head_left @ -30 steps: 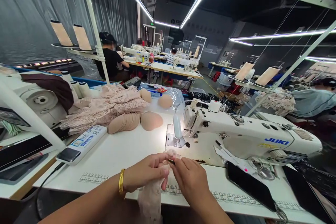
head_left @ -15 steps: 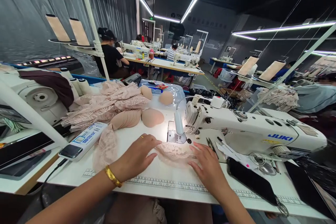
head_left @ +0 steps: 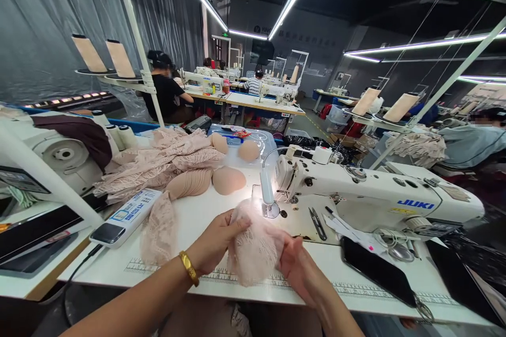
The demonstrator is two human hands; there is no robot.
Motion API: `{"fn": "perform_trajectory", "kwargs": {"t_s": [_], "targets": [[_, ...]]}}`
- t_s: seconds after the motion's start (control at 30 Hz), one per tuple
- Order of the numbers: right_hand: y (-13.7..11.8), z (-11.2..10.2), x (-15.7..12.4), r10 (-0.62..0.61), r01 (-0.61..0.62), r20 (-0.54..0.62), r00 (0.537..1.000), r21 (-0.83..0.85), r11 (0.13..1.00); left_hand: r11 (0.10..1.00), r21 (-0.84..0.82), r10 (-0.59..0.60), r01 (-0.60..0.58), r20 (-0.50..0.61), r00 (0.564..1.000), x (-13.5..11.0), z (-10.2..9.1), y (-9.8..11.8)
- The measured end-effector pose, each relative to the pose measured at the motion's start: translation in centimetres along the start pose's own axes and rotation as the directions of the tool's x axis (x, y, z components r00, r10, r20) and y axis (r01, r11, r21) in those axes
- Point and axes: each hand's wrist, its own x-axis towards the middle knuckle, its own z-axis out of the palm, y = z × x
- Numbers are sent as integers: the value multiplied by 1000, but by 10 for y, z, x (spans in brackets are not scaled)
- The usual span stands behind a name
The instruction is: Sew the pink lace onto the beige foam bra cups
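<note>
A pale pink lace piece hangs between my hands, just in front of the sewing machine's lit needle area. My left hand pinches its upper left side, thumb on top. Along its right edge, my right hand has fingers behind the lace, thumb raised; part of the grip is hidden. The white sewing machine stands just beyond, its small lamp shining on the needle plate. Beige foam cups lie stacked to the left, with a single cup beside them.
Thread snips and a black phone lie on the right. A heap of lace and a white boxed device occupy the left. A printed ruler runs along the front edge. Other people sit at machines farther off.
The lace piece has come up off the table by the needle and is held nearer me. Both hands have closed in on it, the right turning palm inward.
</note>
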Motion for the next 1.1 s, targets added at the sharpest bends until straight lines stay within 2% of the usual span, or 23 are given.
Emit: {"fn": "perform_trajectory", "kwargs": {"t_s": [0.03, 0.07, 0.13, 0.23, 0.33, 0.4, 0.47, 0.5, 0.57, 0.6, 0.63, 0.67, 0.73, 0.77, 0.83, 0.93, 1.0, 1.1], "targets": [[6, 7, -2, 20, -21, 24, 1000, 41, 999, 998, -69, -1, -2, -54, 999, -3, -1, -4], [12, 14, -2, 32, -32, 2, 999, 63, 998, 992, -123, -7, -4, -92, 996, -6, -2, -8], [20, 24, 2, 21, -15, -122, 992, 54, 998, 979, -203, -28, -2, -143, 989, -10, -3, -16], [27, 29, 13, -39, 24, -279, 960, -58, 998, 961, -277, -51, -10, -210, 976, -17, 0, -23], [30, 30, 21, -138, 65, -343, 929, -216, 974, 952, -299, -14, -65, -255, 967, -23, 8, -31], [32, 33, 23, -203, 112, -388, 899, -244, 963, 952, -284, 32, -111, -270, 962, -27, 11, -38], [33, 38, 25, -208, 148, -435, 876, -169, 974, 969, -219, 64, -112, -216, 974, -30, 6, -43], [33, 39, 26, -186, 150, -445, 876, -116, 982, 986, -139, 74, -95, -153, 986, -30, 0, -43], [32, 38, 32, -129, 116, -438, 890, -57, 992, 979, 188, 82, -77, -22, 996, -28, -18, -37], [32, 36, 35, -108, 88, -432, 895, -65, 994, 906, 415, 92, -86, 6, 996, -24, -30, -30], [31, 33, 39, -95, 60, -430, 898, -94, 994, 757, 646, 132, -100, -1, 991, -19, -42, -22], [31, 29, 43, -94, 39, -430, 898, -133, 990, 559, 824, 211, -92, -34, 977, -11, -53, -12], [31, 22, 50, -107, 21, -422, 900, -204, 979, 209, 975, 419, -77, -18, 908, 13, -73, 8], [32, 20, 52, -116, 23, -405, 907, -227, 974, 138, 987, 465, -83, 9, 885, 27, -79, 16], [35, 16, 54, -132, 38, -367, 921, -251, 967, 71, 994, 500, -89, 41, 865, 59, -87, 27], [39, 12, 54, -114, 31, -348, 931, -238, 971, 29, 995, 514, -92, 64, 855, 98, -90, 31], [40, 11, 54, -97, 25, -347, 933, -207, 978, 36, 995, 519, -97, 65, 853, 113, -91, 33], [37, 11, 56, -94, 37, -330, 939, -174, 984, 103, 988, 545, -118, 43, 837, 115, -93, 42]]}}
